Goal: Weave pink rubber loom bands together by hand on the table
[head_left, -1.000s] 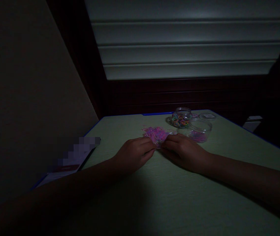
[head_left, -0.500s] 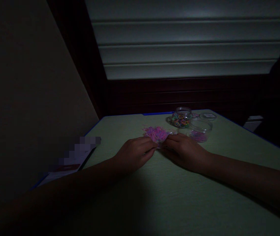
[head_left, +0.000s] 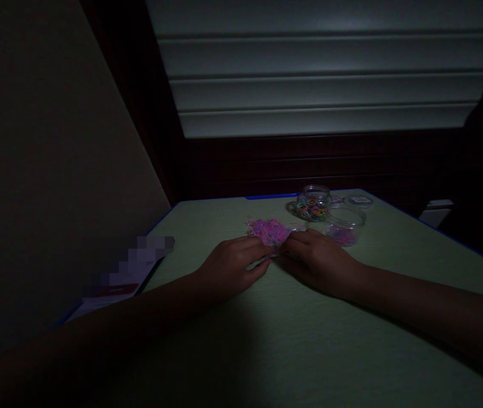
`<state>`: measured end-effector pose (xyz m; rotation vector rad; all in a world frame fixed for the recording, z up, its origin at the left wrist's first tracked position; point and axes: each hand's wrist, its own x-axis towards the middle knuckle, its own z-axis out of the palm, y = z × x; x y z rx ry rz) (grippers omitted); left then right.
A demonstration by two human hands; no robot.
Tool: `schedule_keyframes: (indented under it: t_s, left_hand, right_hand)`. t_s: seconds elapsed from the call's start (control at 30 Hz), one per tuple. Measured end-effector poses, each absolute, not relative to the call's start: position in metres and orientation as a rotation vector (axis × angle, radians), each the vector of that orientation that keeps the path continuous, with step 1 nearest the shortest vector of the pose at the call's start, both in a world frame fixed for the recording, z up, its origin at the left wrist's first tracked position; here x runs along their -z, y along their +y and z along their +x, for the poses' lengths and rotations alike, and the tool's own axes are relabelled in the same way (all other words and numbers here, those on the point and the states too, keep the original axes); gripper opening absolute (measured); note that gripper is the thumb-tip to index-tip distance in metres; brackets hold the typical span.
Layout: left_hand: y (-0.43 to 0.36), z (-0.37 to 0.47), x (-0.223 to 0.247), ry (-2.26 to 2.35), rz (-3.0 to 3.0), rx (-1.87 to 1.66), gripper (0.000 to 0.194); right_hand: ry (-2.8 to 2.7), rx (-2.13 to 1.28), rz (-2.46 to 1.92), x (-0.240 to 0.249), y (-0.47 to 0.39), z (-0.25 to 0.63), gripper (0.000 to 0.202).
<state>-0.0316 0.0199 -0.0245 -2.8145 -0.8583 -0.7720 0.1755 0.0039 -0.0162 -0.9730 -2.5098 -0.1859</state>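
A loose pile of thin pink and purple rubber bands [head_left: 269, 230] lies on the table, with a bit of shiny clear plastic bag [head_left: 274, 253] showing at its near edge. My left hand [head_left: 235, 266] pinches the plastic from the left, its thumb a little below the fingers. From the right, my right hand [head_left: 315, 260] has its fingers bent down onto the same plastic, fingertips close to the left ones. Its exact grip is partly hidden. Just beyond the right hand stands an open clear jar [head_left: 345, 218] with some pink and purple bands at the bottom.
Behind is another clear jar [head_left: 314, 204] of multicoloured hair ties. A clear round lid [head_left: 358, 201] lies at the back right. A dark-edged flat item with papers [head_left: 126, 277] sits along the left edge of the pale green table [head_left: 292, 345]. The room is dim.
My left thumb has dropped slightly away from its fingers, showing more of the plastic between them. My right hand stays almost where it was. The jars have not moved.
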Motion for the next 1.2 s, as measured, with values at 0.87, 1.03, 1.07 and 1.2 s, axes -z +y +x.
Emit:
schedule_keyframes:
  t_s: [0.87, 1.03, 1.07, 1.2]
  left_hand:
    - [0.0208, -0.0318, 0.0225, -0.879, -2.820, 0.727, 0.017]
    - [0.0210, -0.0319, 0.0237, -0.867, -2.822, 0.750, 0.017]
    - [0.0209, -0.0318, 0.0236, -0.863, -2.823, 0.758, 0.018]
    - [0.0201, -0.0310, 0.0225, -0.860, -2.824, 0.750, 0.016]
  right_hand:
    - [-2.536, 0.193, -0.909, 0.0164, 0.0052, 0.1754, 0.018]
    - [-2.518, 0.226, -0.898, 0.0179, 0.0062, 0.1762, 0.017]
    - [-2.511, 0.238, -0.894, 0.0183, 0.0065, 0.1766, 0.017]
    - [-2.496, 0.285, -0.876, 0.0192, 0.0069, 0.1784, 0.017]
